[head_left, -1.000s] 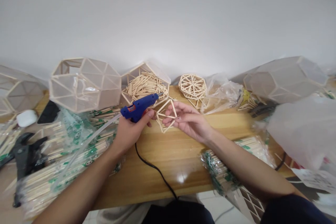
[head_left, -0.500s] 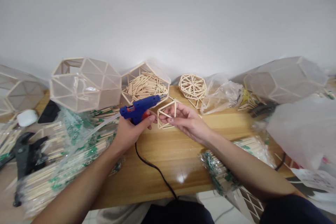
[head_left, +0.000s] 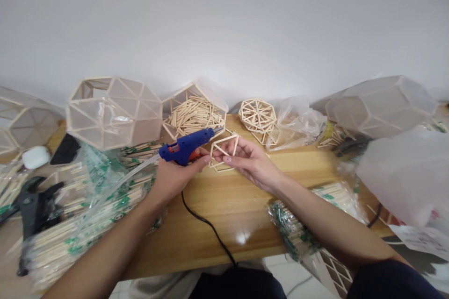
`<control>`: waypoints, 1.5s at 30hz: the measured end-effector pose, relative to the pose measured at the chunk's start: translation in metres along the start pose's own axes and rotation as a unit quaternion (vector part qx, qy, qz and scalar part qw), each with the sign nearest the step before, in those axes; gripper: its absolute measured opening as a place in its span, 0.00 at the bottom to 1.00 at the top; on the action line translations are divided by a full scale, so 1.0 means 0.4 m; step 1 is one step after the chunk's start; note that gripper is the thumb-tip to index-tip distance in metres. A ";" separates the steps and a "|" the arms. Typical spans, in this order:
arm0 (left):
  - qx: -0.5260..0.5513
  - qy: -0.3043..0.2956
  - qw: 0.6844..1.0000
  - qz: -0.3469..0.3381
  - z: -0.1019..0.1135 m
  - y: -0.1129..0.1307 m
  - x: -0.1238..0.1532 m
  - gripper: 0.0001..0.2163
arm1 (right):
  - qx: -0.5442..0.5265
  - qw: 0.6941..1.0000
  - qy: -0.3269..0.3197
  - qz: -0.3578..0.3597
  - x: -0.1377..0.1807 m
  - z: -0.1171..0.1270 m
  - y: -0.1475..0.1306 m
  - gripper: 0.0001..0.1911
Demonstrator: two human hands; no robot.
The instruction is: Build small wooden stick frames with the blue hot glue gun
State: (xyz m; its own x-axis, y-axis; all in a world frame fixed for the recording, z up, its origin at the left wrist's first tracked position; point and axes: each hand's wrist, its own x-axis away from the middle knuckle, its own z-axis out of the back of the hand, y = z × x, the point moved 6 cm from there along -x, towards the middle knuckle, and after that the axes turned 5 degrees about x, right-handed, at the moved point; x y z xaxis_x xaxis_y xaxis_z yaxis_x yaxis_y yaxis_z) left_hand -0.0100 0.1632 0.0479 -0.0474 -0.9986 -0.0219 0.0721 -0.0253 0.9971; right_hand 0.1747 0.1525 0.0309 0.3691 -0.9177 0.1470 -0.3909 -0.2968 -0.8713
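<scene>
A blue glue gun [head_left: 187, 145] with an orange trigger and a clear glue stick in its back lies in my left hand [head_left: 175, 173], nozzle pointing right. The thumb of that hand also reaches the left edge of a small frame of wooden sticks [head_left: 224, 139]. My right hand [head_left: 250, 161] pinches this frame at its right side between thumb and fingers. The frame is tilted and held just over the wooden table [head_left: 210, 205]. Behind the hands, a half-open stick-and-film shell [head_left: 194, 88] contains a heap of short wooden sticks [head_left: 194, 114].
Film-covered polyhedral shells [head_left: 115, 112] line the wall. A bare stick polyhedron [head_left: 257, 117] stands beside a crumpled clear bag [head_left: 298, 121]. Packs of wrapped sticks [head_left: 91, 224] and a black cutter tool [head_left: 33, 205] lie left. The gun's black cord [head_left: 206, 222] crosses the front edge.
The small stick frame has turned and tilted slightly in my fingers. My left thumb has moved a little right to its edge, and the glue gun has shifted very slightly.
</scene>
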 end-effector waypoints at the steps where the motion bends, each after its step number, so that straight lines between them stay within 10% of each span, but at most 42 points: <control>1: 0.001 0.001 1.000 0.001 -0.001 0.003 -0.001 0.06 | 0.007 1.000 0.000 -0.001 0.000 0.000 0.001 0.15; 24: 0.039 0.034 0.998 0.021 0.011 -0.016 -0.008 0.12 | 0.154 0.987 -0.010 -0.046 -0.004 0.015 0.012 0.13; 45: 0.065 0.020 0.997 -0.029 0.074 -0.015 -0.030 0.29 | 0.025 0.994 0.101 0.044 -0.024 0.066 -0.029 0.16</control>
State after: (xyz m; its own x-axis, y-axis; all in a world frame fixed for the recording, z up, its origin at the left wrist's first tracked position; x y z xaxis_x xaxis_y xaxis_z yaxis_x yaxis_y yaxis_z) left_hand -0.0396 0.1766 0.0445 -0.0073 -0.9968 -0.0797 -0.0586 -0.0791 0.9951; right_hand 0.1979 0.1718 0.0274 0.1561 -0.9754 0.1558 -0.3703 -0.2040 -0.9062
